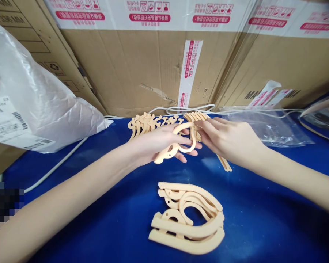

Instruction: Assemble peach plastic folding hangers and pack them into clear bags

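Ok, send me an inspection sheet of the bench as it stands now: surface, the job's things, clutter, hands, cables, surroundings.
Surface: blue table top, glossy.
Job's things: one beige plastic hook piece held up between both hands; a loose stack of like pieces at the near edge; a row of more pieces behind the hands.
Clutter: white plastic bag with a printed label at left; clear plastic bag at right.
Hands: left hand cradles the hook piece from below; right hand pinches its upper curve.
Cables: white cable runs in from the left and along the back.
Surroundings: taped cardboard boxes stand right behind the table.
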### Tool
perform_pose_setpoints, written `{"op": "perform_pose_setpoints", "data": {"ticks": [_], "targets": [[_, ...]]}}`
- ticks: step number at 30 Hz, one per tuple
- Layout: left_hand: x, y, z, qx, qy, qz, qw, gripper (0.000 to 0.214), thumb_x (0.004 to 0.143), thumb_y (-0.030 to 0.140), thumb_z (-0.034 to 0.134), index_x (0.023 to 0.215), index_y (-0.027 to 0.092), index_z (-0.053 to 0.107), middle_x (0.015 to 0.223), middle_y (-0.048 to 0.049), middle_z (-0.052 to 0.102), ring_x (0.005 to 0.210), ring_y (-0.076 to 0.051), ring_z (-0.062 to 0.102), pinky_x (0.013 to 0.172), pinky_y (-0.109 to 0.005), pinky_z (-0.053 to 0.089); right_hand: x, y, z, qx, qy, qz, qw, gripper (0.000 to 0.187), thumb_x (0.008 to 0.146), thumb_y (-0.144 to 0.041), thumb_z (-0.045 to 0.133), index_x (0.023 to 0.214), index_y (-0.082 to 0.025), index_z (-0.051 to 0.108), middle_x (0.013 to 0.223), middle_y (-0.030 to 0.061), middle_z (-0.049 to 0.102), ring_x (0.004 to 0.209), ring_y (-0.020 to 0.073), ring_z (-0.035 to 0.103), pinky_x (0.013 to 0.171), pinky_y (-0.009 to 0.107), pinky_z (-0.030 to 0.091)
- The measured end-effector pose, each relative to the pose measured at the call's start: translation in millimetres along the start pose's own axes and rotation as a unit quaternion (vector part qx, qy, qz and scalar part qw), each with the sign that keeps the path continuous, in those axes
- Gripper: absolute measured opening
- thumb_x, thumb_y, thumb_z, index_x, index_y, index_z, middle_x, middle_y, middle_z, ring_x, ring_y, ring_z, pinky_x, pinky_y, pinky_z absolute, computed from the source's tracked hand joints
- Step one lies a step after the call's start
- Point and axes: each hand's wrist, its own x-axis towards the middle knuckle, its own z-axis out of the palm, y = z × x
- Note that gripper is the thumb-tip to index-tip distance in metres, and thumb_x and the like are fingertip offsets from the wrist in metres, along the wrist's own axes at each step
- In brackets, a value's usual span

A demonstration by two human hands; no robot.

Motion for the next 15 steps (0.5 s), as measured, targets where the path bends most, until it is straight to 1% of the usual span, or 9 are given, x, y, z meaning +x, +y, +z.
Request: {"op": "perform_pose_setpoints", "data": {"ticks": [2,4,7,8,9,11,12,13,15], "targets": [[0.2,1.3,2.6,-0.023,0.008,-0.001,1.0,0.047,0.088,0.01,0.061,0.133,0.019,0.05,0.105,-0.0121,0.073,0.081,-0.017,0.07,0.059,-0.023,0.048,1.1,-2.7,1.7,-0.043,-0.019,-0.006,0.999,0.024,0.095,-0.011,0.039,0.096,-0.011,0.063,0.085,0.014,0.07,0.078,0.0251,0.068,0.052,0.031,0.038],[0.7,1.9,5.8,-0.059,0.007,-0.002,0.998,0.052,0.087,0.006,0.058,0.135,0.023,0.047,0.104,-0.01,0.071,0.07,-0.012,0.064,0.055,-0.021,0.044,2.7,-6.2,4.8,-0.07,-0.031,-0.003,0.997,0.03,0.091,-0.003,0.035,0.104,-0.007,0.062,0.092,0.0178,0.071,0.078,0.0258,0.069,0.051,0.032,0.038],[1.1,0.6,12.1,-0.096,0.006,-0.018,0.995,0.054,0.083,-0.001,0.052,0.132,0.021,0.048,0.1,-0.0081,0.065,0.057,-0.006,0.052,0.048,-0.018,0.036,4.9,-7.9,11.8,-0.053,-0.051,0.011,0.997,0.036,0.088,0.0,0.032,0.113,-0.004,0.057,0.1,0.021,0.071,0.07,0.0236,0.068,0.047,0.03,0.037],[0.8,-0.5,14.4,-0.087,0.017,-0.024,0.996,0.053,0.08,-0.004,0.05,0.128,0.019,0.051,0.097,-0.0069,0.062,0.055,-0.005,0.049,0.047,-0.018,0.034,5.6,-5.9,14.4,-0.03,-0.06,0.029,0.997,0.035,0.088,-0.001,0.033,0.113,-0.004,0.056,0.096,0.0202,0.071,0.065,0.0222,0.066,0.045,0.03,0.035],[0.3,-1.8,16.5,-0.067,0.036,-0.026,0.997,0.052,0.077,-0.006,0.048,0.124,0.016,0.054,0.094,-0.0055,0.058,0.053,-0.004,0.048,0.045,-0.019,0.033,6.4,-2.0,17.0,0.001,-0.07,0.055,0.996,0.032,0.088,-0.004,0.034,0.112,-0.005,0.056,0.088,0.0178,0.071,0.058,0.0207,0.063,0.044,0.029,0.033],[-1.3,-4.6,19.1,-0.022,0.082,-0.027,0.996,0.049,0.071,-0.008,0.046,0.114,0.013,0.058,0.091,-0.0031,0.05,0.052,-0.004,0.046,0.044,-0.02,0.032,8.2,11.5,22.4,0.08,-0.093,0.121,0.985,0.024,0.091,-0.012,0.036,0.106,-0.009,0.055,0.066,0.0092,0.065,0.047,0.0177,0.053,0.043,0.028,0.03],[-2.2,-5.7,19.4,-0.008,0.1,-0.024,0.995,0.047,0.07,-0.008,0.046,0.11,0.012,0.058,0.09,-0.0024,0.048,0.052,-0.004,0.046,0.043,-0.02,0.032,9.1,20.6,25.5,0.122,-0.106,0.153,0.975,0.021,0.094,-0.017,0.036,0.102,-0.011,0.054,0.059,0.0055,0.061,0.046,0.0166,0.05,0.045,0.028,0.032],[-2.9,-6.5,19.0,-0.005,0.108,-0.02,0.994,0.044,0.069,-0.008,0.046,0.107,0.011,0.058,0.089,-0.0021,0.046,0.052,-0.004,0.045,0.043,-0.02,0.032,10.0,30.5,29.1,0.157,-0.116,0.175,0.965,0.018,0.095,-0.021,0.037,0.097,-0.014,0.054,0.058,0.0043,0.059,0.047,0.0158,0.05,0.048,0.028,0.034],[-3.0,-6.7,16.4,-0.023,0.11,-0.015,0.994,0.038,0.07,-0.005,0.047,0.103,0.012,0.056,0.086,-0.0016,0.046,0.053,-0.005,0.045,0.042,-0.019,0.032,11.6,49.9,38.5,0.187,-0.141,0.211,0.949,0.023,0.097,-0.027,0.036,0.086,-0.019,0.054,0.062,0.0051,0.059,0.051,0.016,0.052,0.053,0.028,0.035]]}}
